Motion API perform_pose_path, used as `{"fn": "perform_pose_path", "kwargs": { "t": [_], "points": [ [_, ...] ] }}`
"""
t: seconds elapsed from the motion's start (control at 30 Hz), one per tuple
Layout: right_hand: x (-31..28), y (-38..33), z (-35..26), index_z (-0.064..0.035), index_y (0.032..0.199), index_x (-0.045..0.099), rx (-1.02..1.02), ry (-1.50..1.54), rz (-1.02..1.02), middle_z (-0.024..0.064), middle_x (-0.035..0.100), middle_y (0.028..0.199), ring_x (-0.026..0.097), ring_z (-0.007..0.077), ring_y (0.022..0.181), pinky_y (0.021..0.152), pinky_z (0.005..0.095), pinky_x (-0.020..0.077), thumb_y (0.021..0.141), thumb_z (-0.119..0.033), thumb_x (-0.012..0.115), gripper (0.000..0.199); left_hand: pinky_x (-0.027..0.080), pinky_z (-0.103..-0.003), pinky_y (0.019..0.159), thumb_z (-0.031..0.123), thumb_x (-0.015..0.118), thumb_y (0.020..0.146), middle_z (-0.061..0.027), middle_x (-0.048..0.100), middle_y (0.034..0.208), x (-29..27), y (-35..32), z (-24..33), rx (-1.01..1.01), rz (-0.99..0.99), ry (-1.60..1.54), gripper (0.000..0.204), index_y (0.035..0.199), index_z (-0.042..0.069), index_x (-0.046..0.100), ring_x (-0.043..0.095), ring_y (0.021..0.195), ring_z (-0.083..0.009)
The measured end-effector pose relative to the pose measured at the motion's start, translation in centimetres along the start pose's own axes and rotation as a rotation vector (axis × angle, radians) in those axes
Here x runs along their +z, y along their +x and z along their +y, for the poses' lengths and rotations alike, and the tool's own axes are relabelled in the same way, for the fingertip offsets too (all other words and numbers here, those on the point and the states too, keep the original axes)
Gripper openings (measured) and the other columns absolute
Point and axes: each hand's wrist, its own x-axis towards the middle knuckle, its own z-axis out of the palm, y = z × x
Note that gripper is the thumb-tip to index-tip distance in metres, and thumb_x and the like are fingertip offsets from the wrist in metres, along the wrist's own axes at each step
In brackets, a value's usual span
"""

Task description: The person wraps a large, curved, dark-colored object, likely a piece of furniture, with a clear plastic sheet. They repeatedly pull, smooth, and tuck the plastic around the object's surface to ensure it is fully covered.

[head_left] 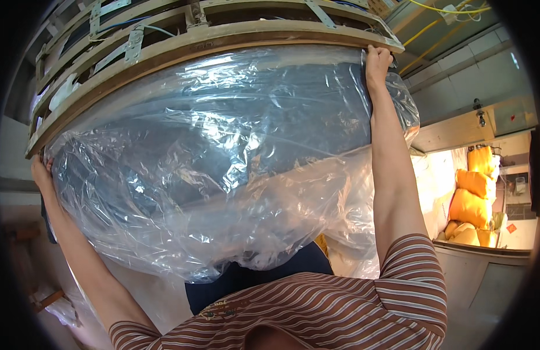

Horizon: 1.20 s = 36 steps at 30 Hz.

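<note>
Both hands raised at the ends of a plastic-wrapped grey cushion under a wooden frame.
Left hand point(41, 172) curled on the frame point(182, 48) edge, right hand point(378, 61) gripping its corner; clear film point(223, 175) sags below — best to keep both ends level, film untrapped.

Clear plastic wrapping point(223, 175), yellow sacks point(473, 201) right
</note>
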Motion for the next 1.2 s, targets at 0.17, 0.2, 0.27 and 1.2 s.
{"fn": "perform_pose_path", "kwargs": {
  "t": [0.17,0.2,0.27,1.2],
  "points": [
    [-1.1,1.0,3.0,0.0093,0.095,0.054,-0.124,-0.107,0.028,0.0338,0.048,0.108,0.043,0.0432,0.102,0.092,0.0467,0.033,0.091,-0.033,0.045,0.043,0.052,-0.029,0.072,0.025,0.051,0.093,-0.0088,0.053,0.086,3.9,-2.8,0.3,-0.02,0.074,-0.18,0.029,0.086,-0.002,0.058,0.052,0.076,-0.0156],
    [-1.2,1.4,3.6,0.01,0.097,0.054,-0.171,-0.143,0.026,0.0344,0.048,0.108,0.043,0.0441,0.102,0.092,0.0476,0.0327,0.092,-0.033,0.043,0.045,0.051,-0.029,0.072,0.025,0.051,0.093,-0.0079,0.053,0.085,4.0,-2.7,0.3,-0.011,0.08,-0.195,0.028,0.087,-0.002,0.059,0.052,0.078,-0.0154],
    [-0.4,1.4,1.6,0.0096,0.095,0.054,-0.145,-0.186,-0.07,0.0324,0.05,0.107,0.044,0.0455,0.099,0.09,0.0491,0.0332,0.093,-0.032,0.041,0.044,0.049,-0.028,0.074,0.026,0.053,0.093,-0.0065,0.055,0.086,1.2,-1.3,0.7,0.032,-0.02,0.081,0.027,0.091,0.0,0.06,0.053,0.082,-0.0148],
    [-15.0,-17.1,-12.4,0.0001,0.105,0.062,0.055,0.679,-0.76,-0.0036,0.052,0.067,0.049,0.0052,0.064,0.062,0.0228,0.043,0.083,-0.013,0.062,0.025,0.044,-0.037,0.083,0.016,0.059,0.084,-0.0174,0.059,0.101,-12.4,-29.4,19.8,0.681,-0.249,1.297,0.024,0.101,0.0,0.062,0.057,0.094,-0.0335]
  ]
}}
